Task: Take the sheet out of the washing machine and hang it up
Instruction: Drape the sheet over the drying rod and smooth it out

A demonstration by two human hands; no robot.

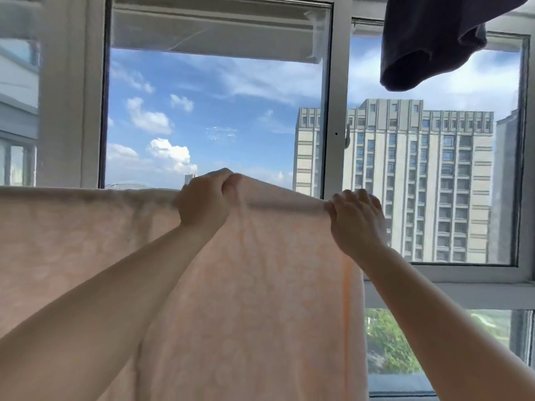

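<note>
The left hand (204,199) pinches the top fold of the peach sheet (246,285); just beside it, the right hand (357,221) grips the same edge. The sheet hangs below both hands, before the window (333,117); a dark garment (428,41) hangs above the right hand.

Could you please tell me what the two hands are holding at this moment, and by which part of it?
Both hold the peach sheet by its top edge: the left hand pinches a raised fold, the right hand grips near the right end.
</note>
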